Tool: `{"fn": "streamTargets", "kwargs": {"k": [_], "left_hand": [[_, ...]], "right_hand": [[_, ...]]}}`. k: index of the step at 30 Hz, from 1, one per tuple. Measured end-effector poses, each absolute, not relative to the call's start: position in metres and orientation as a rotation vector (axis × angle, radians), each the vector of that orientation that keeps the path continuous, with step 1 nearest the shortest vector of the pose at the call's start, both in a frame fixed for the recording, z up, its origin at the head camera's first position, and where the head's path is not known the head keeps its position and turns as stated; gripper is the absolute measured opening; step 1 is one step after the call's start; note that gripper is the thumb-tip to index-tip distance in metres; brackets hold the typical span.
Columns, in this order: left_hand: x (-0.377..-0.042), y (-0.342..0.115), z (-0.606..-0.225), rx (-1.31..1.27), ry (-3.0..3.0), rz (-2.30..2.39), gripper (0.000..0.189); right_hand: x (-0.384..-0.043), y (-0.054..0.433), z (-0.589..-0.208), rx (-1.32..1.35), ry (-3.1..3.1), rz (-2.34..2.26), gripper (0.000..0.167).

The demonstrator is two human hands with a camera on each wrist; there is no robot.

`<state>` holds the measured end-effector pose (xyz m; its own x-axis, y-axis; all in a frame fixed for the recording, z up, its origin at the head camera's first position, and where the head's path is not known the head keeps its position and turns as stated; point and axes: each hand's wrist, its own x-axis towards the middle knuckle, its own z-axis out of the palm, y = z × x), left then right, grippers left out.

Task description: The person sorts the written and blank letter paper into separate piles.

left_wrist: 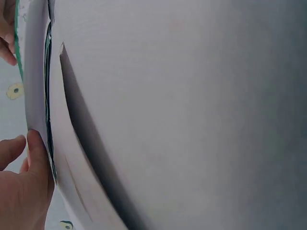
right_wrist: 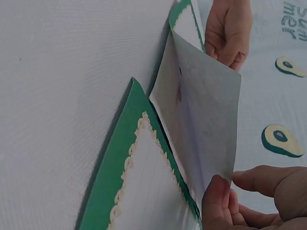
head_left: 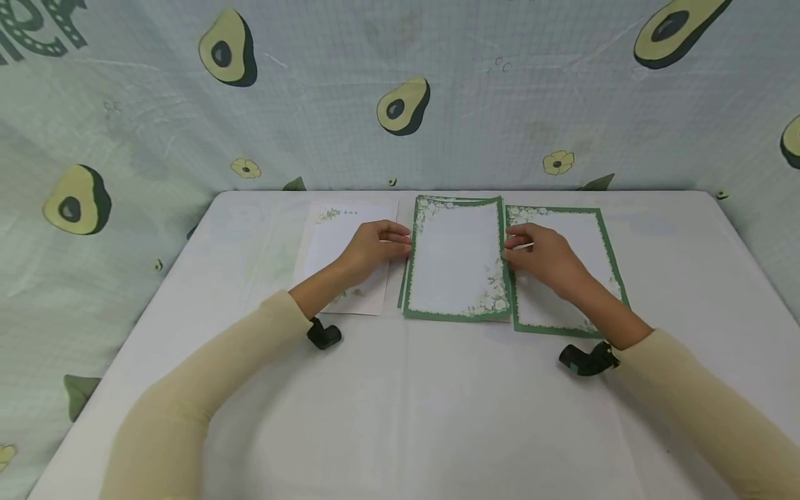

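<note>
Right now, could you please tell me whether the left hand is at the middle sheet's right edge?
No, the head view shows the left hand at the middle sheet's left edge and the right hand opposite.

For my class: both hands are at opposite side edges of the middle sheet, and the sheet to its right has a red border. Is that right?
The colour is wrong: the head view shows the right sheet edged in green. The left hand and right hand are at opposite side edges of the middle sheet.

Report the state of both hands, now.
Left hand: closed, pinching the left edge of the middle green-bordered sheet.
Right hand: closed, pinching that sheet's right edge.
</note>
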<state>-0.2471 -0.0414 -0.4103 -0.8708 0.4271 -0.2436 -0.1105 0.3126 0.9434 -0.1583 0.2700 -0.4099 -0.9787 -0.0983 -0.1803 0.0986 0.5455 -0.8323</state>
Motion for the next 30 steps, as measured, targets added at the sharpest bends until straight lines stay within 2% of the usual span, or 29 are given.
{"fn": "streamTargets", "kwargs": {"k": [11, 18, 30], "left_hand": [[-0.251, -0.034, -0.415, 0.026, 1.951, 1.742, 0.034], [-0.251, -0.030, -0.413, 0.018, 1.907, 1.781, 0.029], [-0.243, -0.033, -0.410, 0.011, 1.900, 1.888, 0.029]], "right_hand": [[-0.163, 0.273, -0.415, 0.052, 2.329, -1.680, 0.049], [-0.166, 0.270, -0.416, 0.088, 2.299, -1.782, 0.044], [-0.153, 0.265, -0.414, -0.027, 2.588, -1.689, 0.037]]}}
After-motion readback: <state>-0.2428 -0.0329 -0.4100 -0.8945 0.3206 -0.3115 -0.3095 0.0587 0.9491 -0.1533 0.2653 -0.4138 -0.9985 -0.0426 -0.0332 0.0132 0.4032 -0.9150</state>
